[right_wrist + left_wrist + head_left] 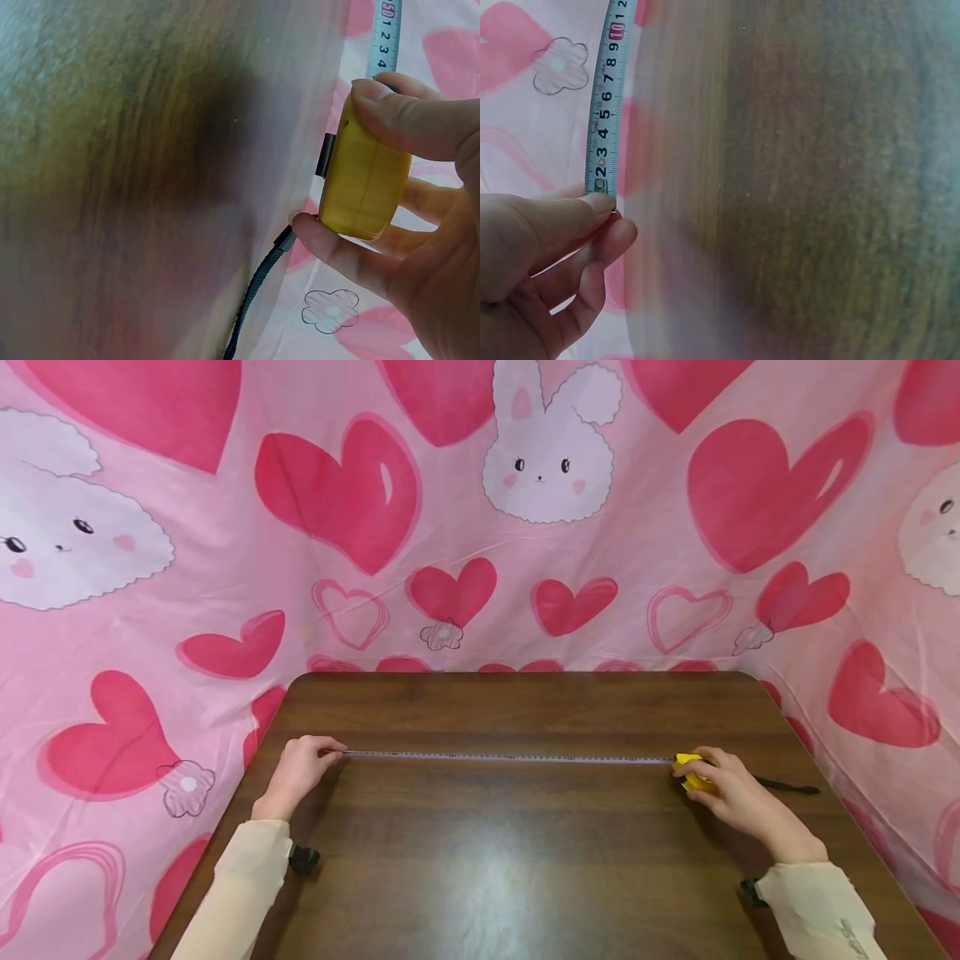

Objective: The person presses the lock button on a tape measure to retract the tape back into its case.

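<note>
A tape measure's yellow case is gripped by my right hand over the right side of the table. From it the pale blade stretches straight across to my left hand, whose thumb and finger pinch its end. In the left wrist view the blade's low numbers rise from just above the left thumb. The right wrist view has the case between thumb and fingers, with a black wrist strap hanging from it. The blade's end tip is hidden by the left fingers.
The brown wooden table has rounded far corners. Pink cloth with hearts and rabbits hangs behind it and along both sides. Black bands with small devices sit at both wrists.
</note>
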A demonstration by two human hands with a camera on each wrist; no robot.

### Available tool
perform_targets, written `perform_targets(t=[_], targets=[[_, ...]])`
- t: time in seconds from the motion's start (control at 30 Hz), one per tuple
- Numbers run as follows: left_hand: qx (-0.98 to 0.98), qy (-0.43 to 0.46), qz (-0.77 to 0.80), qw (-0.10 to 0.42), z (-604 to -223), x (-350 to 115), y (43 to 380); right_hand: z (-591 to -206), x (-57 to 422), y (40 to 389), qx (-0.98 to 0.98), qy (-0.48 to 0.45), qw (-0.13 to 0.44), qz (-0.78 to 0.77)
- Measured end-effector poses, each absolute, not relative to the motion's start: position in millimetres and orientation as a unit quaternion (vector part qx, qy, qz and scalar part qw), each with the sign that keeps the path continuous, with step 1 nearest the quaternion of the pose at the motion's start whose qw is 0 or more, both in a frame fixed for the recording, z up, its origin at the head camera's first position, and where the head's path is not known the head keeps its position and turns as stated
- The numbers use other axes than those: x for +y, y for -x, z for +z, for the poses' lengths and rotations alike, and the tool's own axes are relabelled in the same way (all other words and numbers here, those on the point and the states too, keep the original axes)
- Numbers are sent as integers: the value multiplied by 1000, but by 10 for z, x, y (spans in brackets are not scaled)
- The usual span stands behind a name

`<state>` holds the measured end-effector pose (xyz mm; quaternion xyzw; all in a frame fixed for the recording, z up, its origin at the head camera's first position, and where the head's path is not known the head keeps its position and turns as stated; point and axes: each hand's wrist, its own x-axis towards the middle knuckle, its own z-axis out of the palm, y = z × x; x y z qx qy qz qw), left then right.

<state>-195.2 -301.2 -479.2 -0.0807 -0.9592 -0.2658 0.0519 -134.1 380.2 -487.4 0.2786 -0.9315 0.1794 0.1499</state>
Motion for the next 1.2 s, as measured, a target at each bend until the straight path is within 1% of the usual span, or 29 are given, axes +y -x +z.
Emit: perform_targets(t=[0.1,0.33,0.5,0.77,1.03,1.2], targets=[[-959,84,-264,54,-4809,-3016,1949,-4884,3803,1337,-930,-282,152,183],[-960,78,-262,58,-4845,-3017,1971,-4870,3791,1314,-931,-277,136,194],[-960,79,-261,61,-4859,-3013,1976,-4862,3784,1319,-929,-282,146,193],[-960,80,-263,57,-4859,-3003,1972,-4851,3783,1314,-930,-279,147,191],[-960,79,-264,58,-4848,-2988,1975,-4852,3784,1295,-934,-268,135,196],[-960,75,-263,61,-4843,-2986,1983,-4892,3787,1304,-929,-279,153,189]])
